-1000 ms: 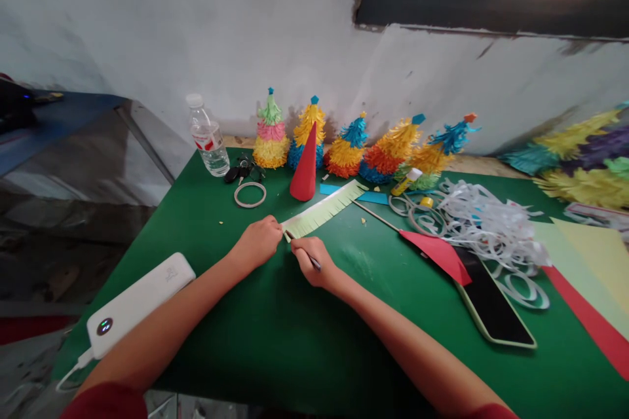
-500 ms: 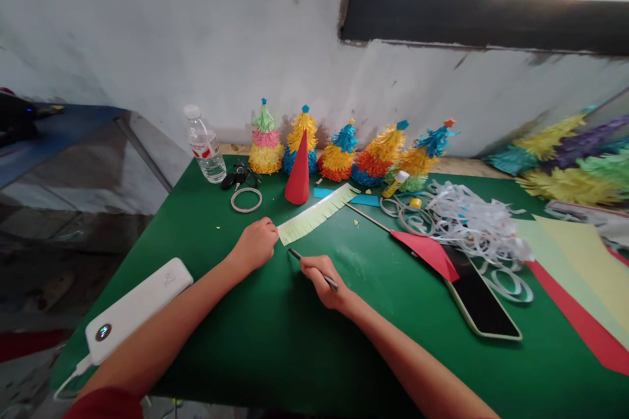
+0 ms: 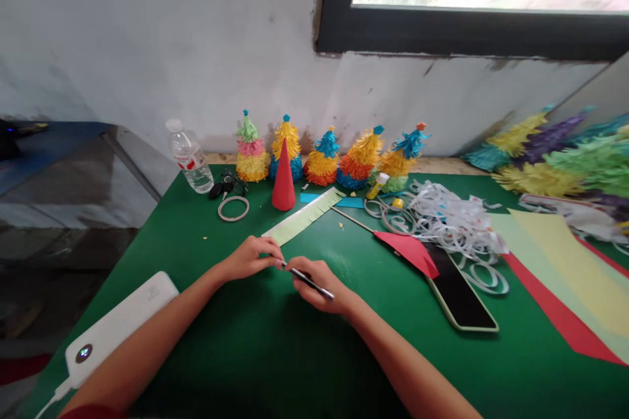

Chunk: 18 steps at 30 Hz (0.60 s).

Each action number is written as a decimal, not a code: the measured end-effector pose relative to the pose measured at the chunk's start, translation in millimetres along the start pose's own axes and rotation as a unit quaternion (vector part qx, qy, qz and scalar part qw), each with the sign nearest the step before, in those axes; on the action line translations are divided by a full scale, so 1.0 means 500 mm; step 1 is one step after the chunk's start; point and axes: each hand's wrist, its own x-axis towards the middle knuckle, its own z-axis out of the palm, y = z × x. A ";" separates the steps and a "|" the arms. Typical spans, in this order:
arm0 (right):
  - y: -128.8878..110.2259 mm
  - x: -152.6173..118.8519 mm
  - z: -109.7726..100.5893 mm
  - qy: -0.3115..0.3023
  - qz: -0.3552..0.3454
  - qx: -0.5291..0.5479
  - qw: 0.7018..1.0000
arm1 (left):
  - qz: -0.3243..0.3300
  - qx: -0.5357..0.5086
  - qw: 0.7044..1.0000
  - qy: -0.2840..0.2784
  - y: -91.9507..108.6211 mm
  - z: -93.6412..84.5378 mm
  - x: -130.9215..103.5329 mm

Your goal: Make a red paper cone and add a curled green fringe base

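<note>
got my right hand (image 3: pixel 319 285) with fingers snug round a slim dark tool (image 3: pixel 310 282), my left hand (image 3: pixel 253 256) at its tip, honestly can't tell if those fingers pinch it, fringed pale green strip (image 3: pixel 304 217) on the tabletop (image 3: pixel 295 360) just past them, red cone (image 3: pixel 284 184) behind

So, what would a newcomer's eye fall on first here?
Probably the row of five bright fringed paper trees along the far edge of the green table, with a plain red cone standing before the second from the left. Right of them sprawls a tangle of white strips. Nearer the middle, the right hand grips a slim dark tool, its tip close to the left hand.
</note>
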 end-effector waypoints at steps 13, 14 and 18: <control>0.002 -0.113 -0.073 0.059 0.065 -0.195 0.977 | 0.027 0.132 0.985 0.110 0.021 0.086 0.010; 0.002 -0.117 -0.066 0.049 0.074 -0.223 0.971 | 0.031 0.134 0.985 0.109 0.026 0.097 0.016; 0.025 -0.145 -0.068 0.069 0.086 -0.288 0.951 | -0.022 0.215 0.967 0.133 0.025 0.109 0.031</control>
